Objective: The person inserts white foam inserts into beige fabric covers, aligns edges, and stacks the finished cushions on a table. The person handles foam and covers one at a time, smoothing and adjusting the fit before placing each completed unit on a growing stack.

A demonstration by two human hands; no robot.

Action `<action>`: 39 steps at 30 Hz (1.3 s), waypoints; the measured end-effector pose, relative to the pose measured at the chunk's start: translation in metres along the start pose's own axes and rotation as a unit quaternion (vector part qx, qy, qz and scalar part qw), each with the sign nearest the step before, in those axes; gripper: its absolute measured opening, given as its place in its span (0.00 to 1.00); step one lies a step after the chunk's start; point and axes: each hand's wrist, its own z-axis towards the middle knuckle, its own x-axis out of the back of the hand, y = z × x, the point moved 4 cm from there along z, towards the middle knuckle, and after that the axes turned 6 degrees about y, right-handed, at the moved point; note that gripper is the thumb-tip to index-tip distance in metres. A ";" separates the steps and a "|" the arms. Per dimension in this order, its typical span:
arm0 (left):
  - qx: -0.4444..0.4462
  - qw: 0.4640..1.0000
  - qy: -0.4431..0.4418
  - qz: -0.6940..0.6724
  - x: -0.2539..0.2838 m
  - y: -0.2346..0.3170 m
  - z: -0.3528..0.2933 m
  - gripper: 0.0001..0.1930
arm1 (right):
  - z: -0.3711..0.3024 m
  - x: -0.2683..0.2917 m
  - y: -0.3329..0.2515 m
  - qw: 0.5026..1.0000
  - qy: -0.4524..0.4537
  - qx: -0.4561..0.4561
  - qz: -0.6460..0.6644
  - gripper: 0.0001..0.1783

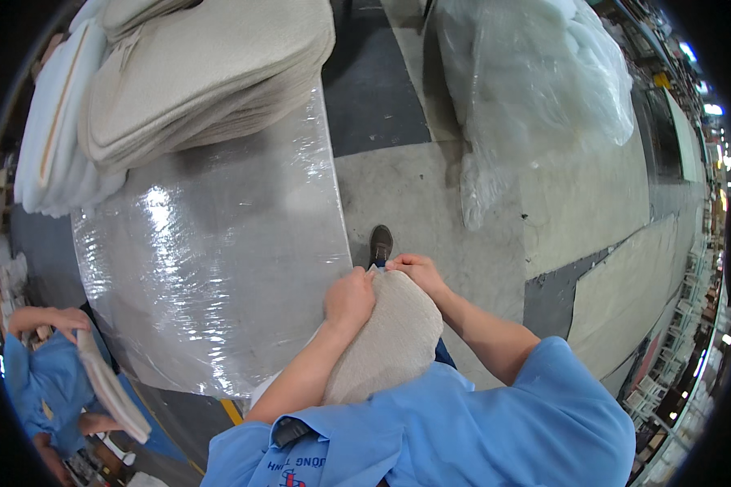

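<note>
A beige woven-fabric cushion (pixel 394 333) rests against my front, its narrow end pointing away from me. My left hand (pixel 351 299) is closed on the left of that far end, fingers curled at the edge. At the right of the same end, my right hand (pixel 417 269) pinches the edge between thumb and fingers. A small whitish bit shows between the two hands; what it is I cannot make out. Both forearms lie along the cushion's sides, and its near part is hidden by my blue shirt.
On my left stands a table wrapped in clear plastic film (pixel 219 268). A stack of beige cushion pieces (pixel 211 73) and white padding (pixel 61 114) lie at its far end. Bagged white filling (pixel 536 73) sits far right. A co-worker (pixel 53 381) in blue holds a beige piece at left.
</note>
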 end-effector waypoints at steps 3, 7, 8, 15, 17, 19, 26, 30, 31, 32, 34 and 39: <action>-0.023 1.000 0.000 -0.003 -0.005 -0.010 0.002 0.19 | 0.004 -0.004 -0.006 0.998 -0.046 -0.007 0.042 0.09; -0.051 0.988 0.007 -0.144 -0.002 -0.031 -0.005 0.18 | -0.018 0.009 0.015 0.973 -0.024 -0.006 0.228 0.14; -0.043 0.982 0.008 -0.184 -0.002 -0.035 -0.010 0.19 | -0.027 0.011 0.032 0.947 -0.014 -0.008 0.321 0.15; -0.003 0.961 -0.019 -0.275 -0.009 -0.050 -0.012 0.19 | -0.076 -0.033 0.111 0.919 0.079 -0.050 0.384 0.26; 0.042 0.934 -0.032 -0.352 -0.013 -0.048 -0.012 0.19 | -0.071 -0.042 0.108 0.907 0.123 -0.041 0.401 0.26; 0.067 0.917 -0.037 -0.392 -0.014 -0.046 -0.013 0.14 | -0.065 -0.044 0.099 0.902 0.170 -0.037 0.395 0.27; -0.061 0.980 0.013 -0.190 -0.005 -0.043 -0.003 0.21 | -0.037 -0.035 0.081 0.936 0.246 -0.081 0.240 0.33; -0.091 0.994 0.021 -0.052 -0.001 -0.021 -0.009 0.20 | 0.016 -0.045 0.119 0.948 0.272 -0.048 0.155 0.30; -0.071 0.996 0.014 -0.046 -0.001 -0.014 -0.012 0.20 | 0.025 -0.046 0.126 0.954 0.261 -0.041 0.142 0.28; -0.077 0.996 0.025 -0.034 0.002 -0.004 -0.015 0.21 | 0.034 -0.046 0.134 0.958 0.253 -0.034 0.130 0.26; -0.090 0.995 0.045 -0.009 0.004 0.008 -0.017 0.21 | 0.039 -0.049 0.140 0.969 0.210 -0.017 0.131 0.25; -0.048 0.998 0.051 -0.010 0.004 -0.005 -0.010 0.21 | 0.039 -0.075 0.123 0.961 0.062 0.013 0.269 0.23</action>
